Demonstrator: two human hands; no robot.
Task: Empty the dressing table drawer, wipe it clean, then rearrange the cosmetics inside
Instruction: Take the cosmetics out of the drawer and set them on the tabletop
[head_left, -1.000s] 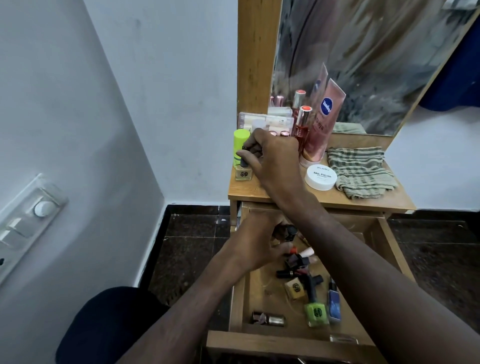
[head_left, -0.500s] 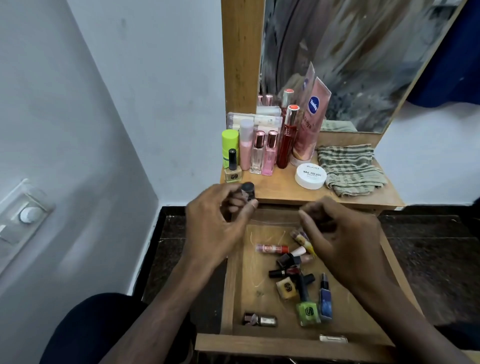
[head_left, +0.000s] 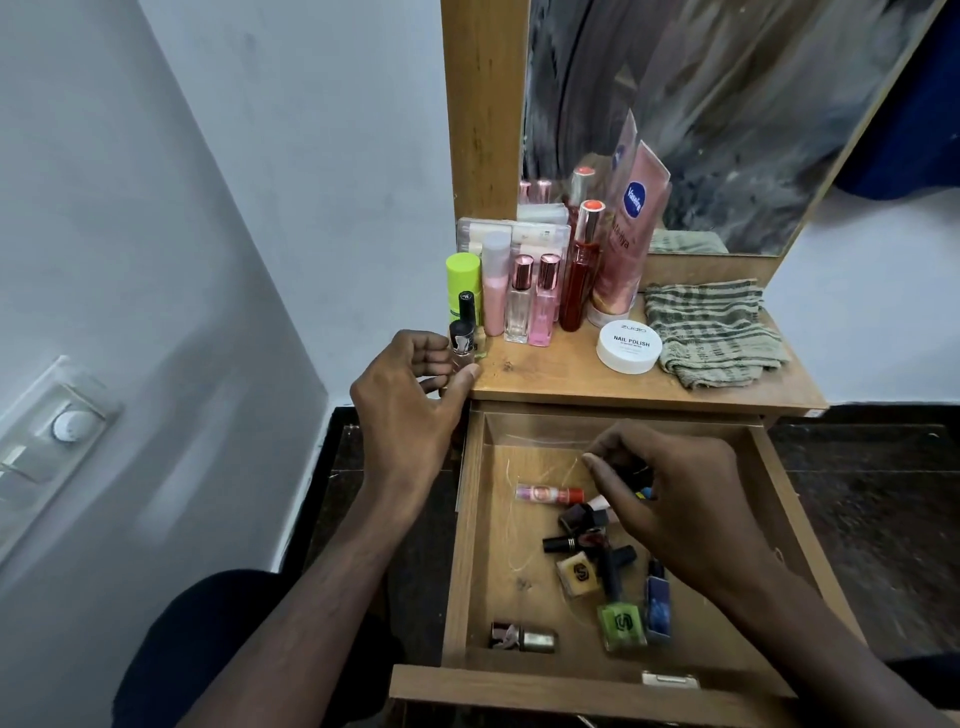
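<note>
The wooden drawer (head_left: 467, 545) is pulled open below the dressing table top (head_left: 561, 376). Several nail polish bottles and lipsticks lie in it, among them a green bottle (head_left: 621, 623), a blue bottle (head_left: 657, 603) and a pink tube (head_left: 548, 493). My left hand (head_left: 410, 410) holds a small black-capped nail polish bottle (head_left: 462, 345) upright at the table top's left front corner. My right hand (head_left: 675, 499) is down in the drawer, fingers curled round small dark items I cannot tell apart.
On the table top stand a lime-capped bottle (head_left: 462, 280), pink bottles, a red bottle, a Vaseline tube (head_left: 631, 228), a white nail polish remover tub (head_left: 628, 345) and a folded striped cloth (head_left: 711, 332). A mirror rises behind. A wall with a switch plate (head_left: 47, 441) is at left.
My left hand has carried the black-capped bottle up from over the drawer's edge to the table top's left corner. My right hand has stayed in the drawer, closing on items there.
</note>
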